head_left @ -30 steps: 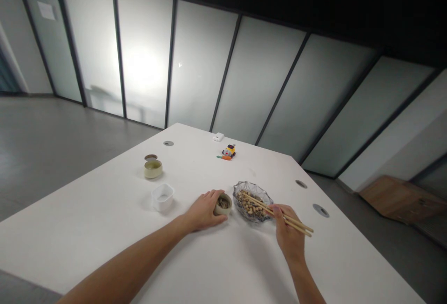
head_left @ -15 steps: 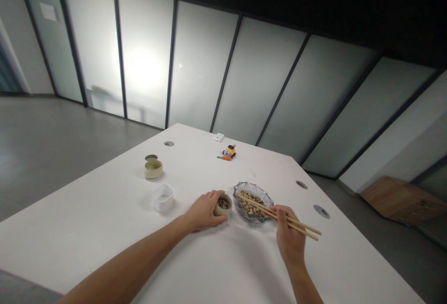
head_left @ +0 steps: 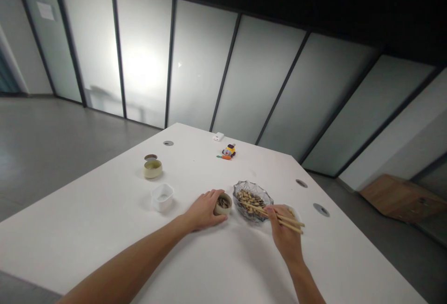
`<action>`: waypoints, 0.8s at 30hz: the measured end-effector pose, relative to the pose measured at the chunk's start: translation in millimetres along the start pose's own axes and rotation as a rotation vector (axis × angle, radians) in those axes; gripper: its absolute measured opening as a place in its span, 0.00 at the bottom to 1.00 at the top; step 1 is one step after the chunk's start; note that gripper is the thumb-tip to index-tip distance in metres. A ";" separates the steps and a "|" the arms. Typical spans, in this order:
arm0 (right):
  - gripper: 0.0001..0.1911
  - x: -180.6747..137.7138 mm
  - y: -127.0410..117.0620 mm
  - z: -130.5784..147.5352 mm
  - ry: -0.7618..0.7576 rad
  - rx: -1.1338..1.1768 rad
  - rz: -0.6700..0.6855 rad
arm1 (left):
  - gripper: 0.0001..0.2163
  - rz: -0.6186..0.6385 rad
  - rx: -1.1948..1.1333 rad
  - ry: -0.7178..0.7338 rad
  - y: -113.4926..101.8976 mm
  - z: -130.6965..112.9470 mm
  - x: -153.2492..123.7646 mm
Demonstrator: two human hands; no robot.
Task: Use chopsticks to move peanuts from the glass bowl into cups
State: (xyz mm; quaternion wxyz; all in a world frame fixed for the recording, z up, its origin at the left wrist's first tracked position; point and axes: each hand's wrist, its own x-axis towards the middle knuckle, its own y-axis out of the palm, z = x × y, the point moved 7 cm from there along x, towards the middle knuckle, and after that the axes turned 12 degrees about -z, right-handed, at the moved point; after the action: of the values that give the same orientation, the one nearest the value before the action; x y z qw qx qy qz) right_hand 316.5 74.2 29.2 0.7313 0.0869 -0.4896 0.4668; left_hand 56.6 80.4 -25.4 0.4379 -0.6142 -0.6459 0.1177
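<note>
My left hand (head_left: 205, 210) is wrapped round a small greenish cup (head_left: 228, 207), tilted toward me, with dark striped seeds (head_left: 222, 202) inside. Just right of it stands a clear scalloped glass bowl (head_left: 240, 190) holding a mix of peanuts and seeds (head_left: 251, 199). A pair of wooden chopsticks (head_left: 288, 222) is gripped in my right hand (head_left: 283, 229), at the bowl's near right side. Their tips reach in over the mix; whether they pinch anything is too small to tell. Behind my right hand a pale dish (head_left: 296, 212) is mostly hidden.
On the white table (head_left: 104, 215) to the left are a white plastic tub (head_left: 162, 198), a pale green bowl (head_left: 152, 170) and a small round cable hole cover (head_left: 151, 157). Farther back lie a yellow toy vehicle (head_left: 230, 149), a toy carrot (head_left: 225, 157) and a white box (head_left: 218, 137).
My right hand has shifted left and slightly forward, and the chopsticks have swung with it, their tips lower in the glass bowl. My left hand and its cup have stayed in place.
</note>
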 end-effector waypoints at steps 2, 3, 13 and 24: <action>0.28 0.7 -2.6 -0.6 -0.004 -0.003 -0.027 | 0.34 -0.002 0.000 0.000 -0.2 0.5 -0.2; 0.27 1.1 -3.6 -0.6 -0.008 -0.004 -0.036 | 0.34 -0.002 -0.001 0.003 -0.2 0.6 -0.4; 0.25 0.5 -6.7 -8.1 0.011 0.007 -0.064 | 0.34 0.005 -0.001 0.001 0.9 1.2 -0.5; 0.27 -0.5 -5.0 -20.1 0.047 -0.021 -0.062 | 0.33 0.012 0.001 0.001 0.1 -0.3 -0.6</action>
State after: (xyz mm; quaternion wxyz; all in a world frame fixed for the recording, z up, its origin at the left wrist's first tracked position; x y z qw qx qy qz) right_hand 333.1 82.9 20.3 0.7576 0.0833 -0.4741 0.4408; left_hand 56.8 79.7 -25.5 0.4380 -0.6177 -0.6420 0.1204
